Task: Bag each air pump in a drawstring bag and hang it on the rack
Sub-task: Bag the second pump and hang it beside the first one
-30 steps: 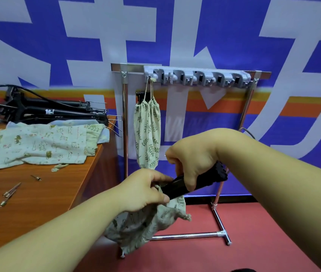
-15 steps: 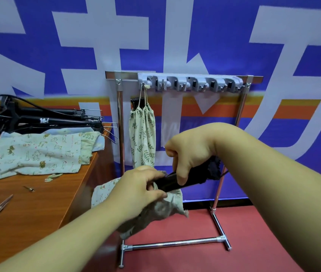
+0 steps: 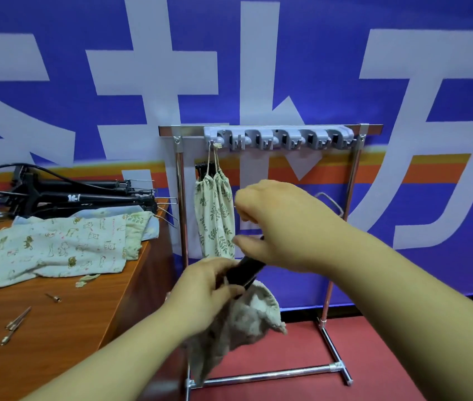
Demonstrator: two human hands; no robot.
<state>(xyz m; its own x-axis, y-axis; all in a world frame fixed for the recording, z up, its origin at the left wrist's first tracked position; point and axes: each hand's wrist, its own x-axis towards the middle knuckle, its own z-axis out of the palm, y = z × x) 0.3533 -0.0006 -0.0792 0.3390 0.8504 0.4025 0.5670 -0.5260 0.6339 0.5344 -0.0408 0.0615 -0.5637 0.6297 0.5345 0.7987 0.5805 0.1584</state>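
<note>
My left hand (image 3: 200, 287) grips the mouth of a beige drawstring bag (image 3: 246, 319) together with the shaft of a black air pump (image 3: 244, 270). The pump's lower part is inside the bag, which hangs crumpled below my fist. My right hand (image 3: 275, 224) covers the pump's upper end with curled fingers, and the handle is hidden under its palm. Behind stands the metal rack (image 3: 181, 227) with a grey hook strip (image 3: 278, 137). A leaf-print bag (image 3: 215, 215) with a pump in it hangs from the leftmost hook.
On the left, a wooden table (image 3: 70, 328) holds flat printed bags (image 3: 50, 247), several black air pumps (image 3: 84, 195) at its back edge, and loose metal needles (image 3: 15, 322). The rack's foot bar (image 3: 264, 374) lies on the red floor in front of a blue banner wall.
The pump has slid deeper into the bag, so less black shaft shows. My right hand has risen and its fingers have loosened on the upper end. My left hand keeps its hold on the bag mouth.
</note>
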